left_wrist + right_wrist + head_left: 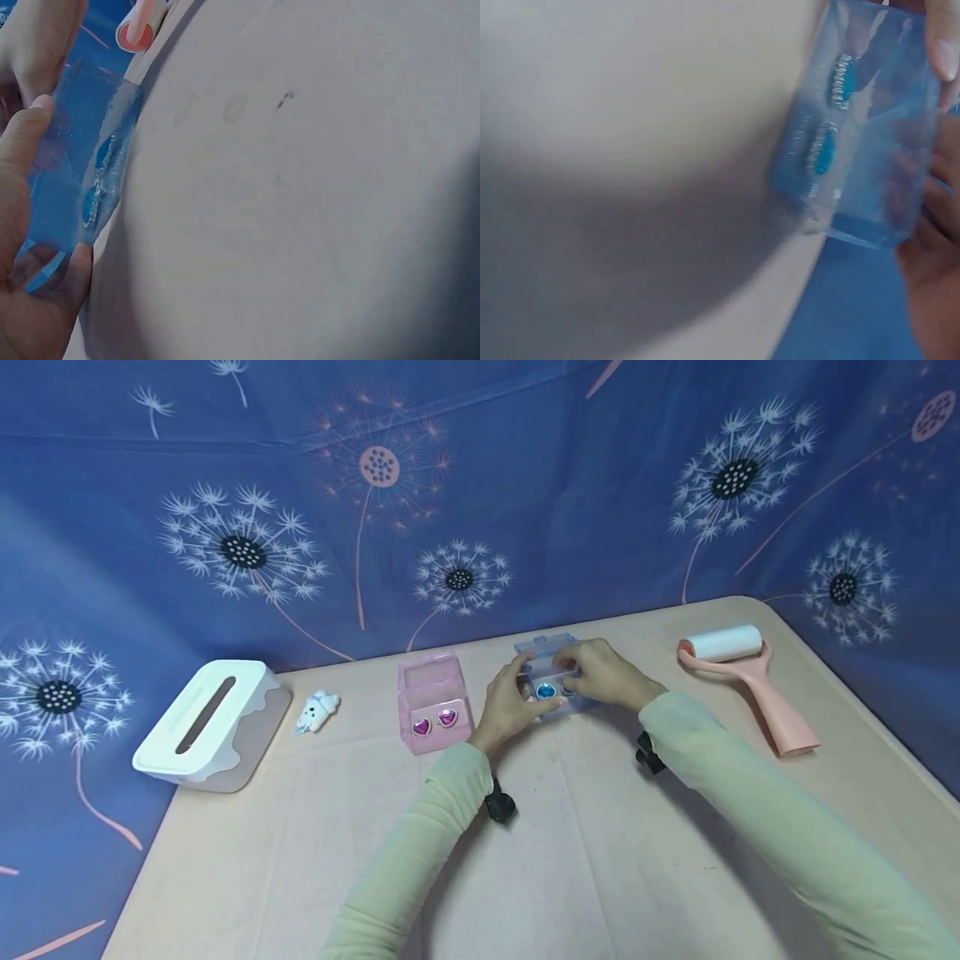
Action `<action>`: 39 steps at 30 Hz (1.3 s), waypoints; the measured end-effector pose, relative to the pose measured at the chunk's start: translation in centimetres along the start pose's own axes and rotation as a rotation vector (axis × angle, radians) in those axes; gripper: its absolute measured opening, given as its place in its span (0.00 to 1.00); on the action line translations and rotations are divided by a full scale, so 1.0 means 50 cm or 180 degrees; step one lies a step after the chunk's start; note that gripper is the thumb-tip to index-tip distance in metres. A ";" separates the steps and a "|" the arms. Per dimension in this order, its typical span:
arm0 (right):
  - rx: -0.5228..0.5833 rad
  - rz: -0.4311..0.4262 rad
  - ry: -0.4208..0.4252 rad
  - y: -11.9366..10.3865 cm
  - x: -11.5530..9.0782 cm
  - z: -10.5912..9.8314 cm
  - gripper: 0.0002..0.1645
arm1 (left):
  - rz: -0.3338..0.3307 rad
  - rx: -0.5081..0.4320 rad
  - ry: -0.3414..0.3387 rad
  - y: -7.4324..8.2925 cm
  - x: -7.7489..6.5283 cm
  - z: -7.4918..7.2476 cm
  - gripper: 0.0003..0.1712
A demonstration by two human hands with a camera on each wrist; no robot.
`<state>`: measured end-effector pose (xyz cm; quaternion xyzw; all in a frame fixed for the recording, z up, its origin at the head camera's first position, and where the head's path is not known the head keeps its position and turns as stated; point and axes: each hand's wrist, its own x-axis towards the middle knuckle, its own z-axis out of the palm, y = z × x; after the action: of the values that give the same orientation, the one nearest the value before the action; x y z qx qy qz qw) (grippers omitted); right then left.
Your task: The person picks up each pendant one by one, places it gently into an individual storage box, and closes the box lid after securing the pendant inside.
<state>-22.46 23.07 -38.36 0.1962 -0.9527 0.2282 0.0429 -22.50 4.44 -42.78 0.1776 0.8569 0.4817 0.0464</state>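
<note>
A clear blue box (874,199) with its lid (536,645) raised is between both hands toward the back of the table. Inside it sit two blue gem pieces (546,692) with silvery beaded rims. My left hand (506,706) grips the box's left side, with thumb and fingers spread around its edges in the left wrist view. From the right, my right hand (603,675) holds the box with bent fingers; some of them show blurred through the clear plastic in the right wrist view.
Left of the hands stands an open pink box (433,685) with two pink heart gems. Farther left are a small white plush figure (317,712) and a white tissue box (217,727). A pink-handled lint roller (750,681) lies at right. A blue dandelion-print cloth (525,485) hangs behind.
</note>
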 end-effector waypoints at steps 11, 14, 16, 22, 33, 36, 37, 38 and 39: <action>0.1928 0.1881 0.0599 0.030 0.000 0.003 0.33 | -0.0098 -0.0723 -0.0037 -0.005 -0.009 0.006 0.57; 0.2328 0.2077 0.0256 0.029 0.006 0.012 0.34 | -0.0118 -0.0828 -0.0034 -0.006 -0.012 0.010 0.55; 0.2479 0.2132 0.0182 0.024 0.009 0.017 0.34 | -0.0117 -0.0899 -0.0026 -0.006 -0.013 0.012 0.53; 0.2639 0.1983 0.0373 0.013 0.006 0.018 0.34 | -0.0042 -0.0984 -0.0014 -0.006 -0.008 0.012 0.48; 0.3207 0.1784 0.0422 -0.001 -0.010 -0.012 0.51 | -0.0042 -0.0846 0.0003 -0.004 -0.008 0.013 0.47; 0.3318 0.1747 0.0468 -0.002 -0.011 -0.011 0.49 | -0.0061 -0.0797 0.0032 -0.006 -0.006 0.013 0.47; 0.3322 0.1744 0.0468 -0.002 -0.012 -0.010 0.50 | -0.0072 -0.0779 0.0042 -0.007 -0.006 0.013 0.46; 0.3325 0.1738 0.0481 -0.003 -0.013 -0.009 0.49 | -0.0086 -0.0771 0.0047 -0.007 -0.006 0.013 0.46; 0.3311 0.1730 0.0487 -0.002 -0.014 -0.007 0.50 | -0.0097 -0.0765 0.0049 -0.008 -0.006 0.012 0.46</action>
<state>-21.78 23.37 -38.12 -0.0766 -0.7259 0.6816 -0.0504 -22.17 4.66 -43.47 0.1540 0.7959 0.5815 0.0681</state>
